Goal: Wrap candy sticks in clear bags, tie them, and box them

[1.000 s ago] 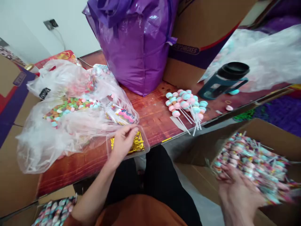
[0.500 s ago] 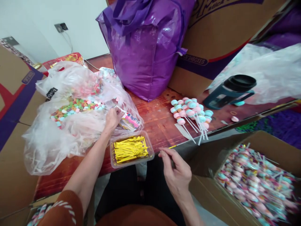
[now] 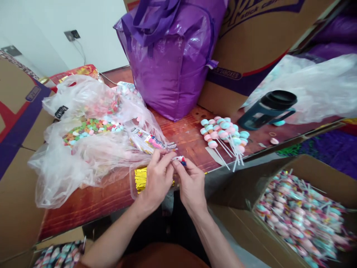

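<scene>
Both hands meet above the table's front edge, fingers pinched on a small printed plastic wrapper point(image 3: 180, 160). My left hand point(image 3: 158, 178) is closed on its left side, and my right hand point(image 3: 192, 184) grips the right side. Part of the wrapper is hidden by the fingers. Below my left hand sits a clear tub point(image 3: 132, 186) of gold twist ties point(image 3: 141, 178), partly covered by that hand. A stack of similar wrappers point(image 3: 147, 139) lies just beyond, on a plastic bag. To the right are several marshmallow sticks point(image 3: 224, 132) in pink and blue.
Plastic bags point(image 3: 52, 175) of colourful ring candies and marshmallows cover the left of the table. A large purple bag point(image 3: 173, 67) stands behind. A dark mug point(image 3: 266, 109) is at right. An open carton point(image 3: 237, 223) of wrapped marshmallow sticks stands lower right, another carton point(image 3: 64, 238) lower left.
My left hand has moved from the wrapper stack toward my right hand, bringing a wrapper. My right hand has shifted slightly left and up and now grips the wrapper too.
</scene>
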Demonstrator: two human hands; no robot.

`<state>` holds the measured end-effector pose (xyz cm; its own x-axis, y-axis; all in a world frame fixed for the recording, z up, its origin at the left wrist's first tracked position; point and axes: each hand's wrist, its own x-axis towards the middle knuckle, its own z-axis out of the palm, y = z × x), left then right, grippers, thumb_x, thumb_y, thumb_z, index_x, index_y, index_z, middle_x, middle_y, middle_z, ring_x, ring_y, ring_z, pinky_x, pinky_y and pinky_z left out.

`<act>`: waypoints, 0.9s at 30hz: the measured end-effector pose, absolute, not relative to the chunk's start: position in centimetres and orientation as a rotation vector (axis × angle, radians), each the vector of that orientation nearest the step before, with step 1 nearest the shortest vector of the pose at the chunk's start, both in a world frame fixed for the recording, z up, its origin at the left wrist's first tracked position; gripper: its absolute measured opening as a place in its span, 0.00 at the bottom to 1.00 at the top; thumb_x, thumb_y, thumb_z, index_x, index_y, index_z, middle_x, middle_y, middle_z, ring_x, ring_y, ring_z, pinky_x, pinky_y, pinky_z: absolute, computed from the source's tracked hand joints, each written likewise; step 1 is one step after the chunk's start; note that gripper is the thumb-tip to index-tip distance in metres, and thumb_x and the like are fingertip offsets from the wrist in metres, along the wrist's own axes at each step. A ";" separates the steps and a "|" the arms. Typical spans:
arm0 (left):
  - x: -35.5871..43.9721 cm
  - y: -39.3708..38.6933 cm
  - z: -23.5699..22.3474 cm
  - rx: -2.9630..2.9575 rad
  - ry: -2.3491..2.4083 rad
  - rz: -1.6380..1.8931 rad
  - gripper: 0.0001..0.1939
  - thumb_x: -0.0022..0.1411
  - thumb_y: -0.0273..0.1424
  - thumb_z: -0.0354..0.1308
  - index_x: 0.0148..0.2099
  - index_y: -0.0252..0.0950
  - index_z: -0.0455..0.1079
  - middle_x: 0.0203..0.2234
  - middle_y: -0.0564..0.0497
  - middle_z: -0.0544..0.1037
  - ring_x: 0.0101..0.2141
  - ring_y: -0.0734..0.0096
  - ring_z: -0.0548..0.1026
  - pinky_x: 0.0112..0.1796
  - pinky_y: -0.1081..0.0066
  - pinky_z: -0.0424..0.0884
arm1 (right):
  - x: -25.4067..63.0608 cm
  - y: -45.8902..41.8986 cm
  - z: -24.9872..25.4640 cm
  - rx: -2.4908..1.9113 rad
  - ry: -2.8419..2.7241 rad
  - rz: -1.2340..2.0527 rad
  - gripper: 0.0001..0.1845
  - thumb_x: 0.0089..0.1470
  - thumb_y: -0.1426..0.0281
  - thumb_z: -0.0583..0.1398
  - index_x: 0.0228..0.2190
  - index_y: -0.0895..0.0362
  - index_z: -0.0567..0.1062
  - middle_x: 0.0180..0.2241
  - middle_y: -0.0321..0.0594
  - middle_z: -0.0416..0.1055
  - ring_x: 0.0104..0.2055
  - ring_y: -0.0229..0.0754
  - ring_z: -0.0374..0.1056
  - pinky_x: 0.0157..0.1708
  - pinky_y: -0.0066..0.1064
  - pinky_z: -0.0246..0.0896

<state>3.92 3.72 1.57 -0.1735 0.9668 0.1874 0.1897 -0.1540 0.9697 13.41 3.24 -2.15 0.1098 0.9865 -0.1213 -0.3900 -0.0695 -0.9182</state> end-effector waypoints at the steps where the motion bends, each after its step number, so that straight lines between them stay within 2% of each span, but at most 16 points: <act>1: 4.5 3.2 1.3 1.301 1.375 1.419 0.13 0.57 0.24 0.64 0.43 0.44 0.80 0.42 0.47 0.74 0.45 0.63 0.73 0.48 0.68 0.68 | 13.3 3.4 -2.1 -1.042 -0.713 1.332 0.15 0.52 0.60 0.68 0.36 0.58 0.79 0.30 0.38 0.78 0.29 0.38 0.71 0.30 0.29 0.69; 2: 4.8 2.8 1.1 1.210 1.362 1.440 0.15 0.55 0.24 0.66 0.46 0.44 0.79 0.43 0.47 0.74 0.45 0.63 0.73 0.47 0.69 0.69 | 13.4 3.5 -2.1 -1.048 -0.672 1.310 0.14 0.50 0.60 0.69 0.33 0.58 0.79 0.28 0.36 0.77 0.28 0.38 0.70 0.30 0.29 0.68; 4: 5.1 2.3 0.5 0.987 1.318 1.442 0.16 0.54 0.28 0.69 0.46 0.43 0.77 0.39 0.49 0.74 0.39 0.67 0.74 0.40 0.71 0.71 | 13.9 3.6 -2.1 -1.070 -0.646 1.256 0.12 0.49 0.61 0.69 0.30 0.58 0.78 0.24 0.34 0.74 0.26 0.36 0.68 0.27 0.27 0.66; 7: 5.2 2.2 0.3 0.633 1.105 1.259 0.17 0.53 0.41 0.71 0.39 0.36 0.74 0.30 0.51 0.74 0.29 0.74 0.71 0.30 0.76 0.69 | 15.0 3.5 -2.0 -1.114 -0.718 1.200 0.12 0.49 0.61 0.69 0.26 0.58 0.77 0.23 0.33 0.73 0.24 0.35 0.65 0.26 0.27 0.64; 10: 5.2 2.9 0.6 0.300 0.893 1.034 0.23 0.50 0.48 0.71 0.36 0.32 0.75 0.28 0.49 0.76 0.28 0.75 0.73 0.30 0.77 0.70 | 16.1 3.4 -1.3 -1.124 -0.860 1.171 0.11 0.53 0.62 0.67 0.27 0.57 0.78 0.25 0.35 0.75 0.26 0.36 0.68 0.29 0.28 0.66; 14: 5.4 4.5 1.2 0.078 0.792 1.029 0.19 0.48 0.36 0.76 0.39 0.34 0.76 0.31 0.51 0.78 0.28 0.79 0.73 0.30 0.78 0.70 | 17.3 3.2 0.3 -1.150 -1.058 1.163 0.11 0.54 0.65 0.65 0.24 0.57 0.76 0.22 0.33 0.72 0.25 0.35 0.65 0.27 0.26 0.63; 18: 5.8 5.2 1.3 0.205 0.846 1.193 0.16 0.41 0.28 0.78 0.32 0.33 0.76 0.27 0.54 0.77 0.26 0.79 0.72 0.28 0.78 0.69 | 18.3 2.9 1.0 -1.177 -1.146 1.136 0.15 0.55 0.63 0.63 0.21 0.57 0.72 0.21 0.32 0.67 0.24 0.34 0.61 0.26 0.26 0.59; 21: 6.5 4.7 1.1 0.313 0.922 1.304 0.17 0.39 0.29 0.78 0.26 0.32 0.73 0.21 0.56 0.73 0.23 0.82 0.67 0.26 0.80 0.66 | 18.5 2.7 0.6 -1.217 -1.150 1.111 0.21 0.57 0.60 0.61 0.18 0.57 0.69 0.18 0.31 0.64 0.22 0.33 0.58 0.24 0.25 0.56; 24: 7.1 4.1 1.0 0.339 0.925 1.338 0.19 0.42 0.34 0.78 0.22 0.32 0.69 0.17 0.58 0.68 0.20 0.83 0.64 0.24 0.80 0.64 | 18.3 2.7 -0.1 -1.212 -1.098 1.150 0.23 0.59 0.56 0.59 0.19 0.57 0.69 0.16 0.32 0.64 0.18 0.32 0.56 0.20 0.25 0.53; 27: 6.8 4.2 0.9 0.305 0.926 1.339 0.19 0.44 0.39 0.76 0.27 0.32 0.72 0.22 0.56 0.72 0.21 0.82 0.66 0.24 0.79 0.66 | 18.6 2.8 -0.6 -1.203 -1.073 1.190 0.24 0.60 0.54 0.58 0.20 0.57 0.70 0.17 0.33 0.66 0.17 0.31 0.56 0.19 0.25 0.51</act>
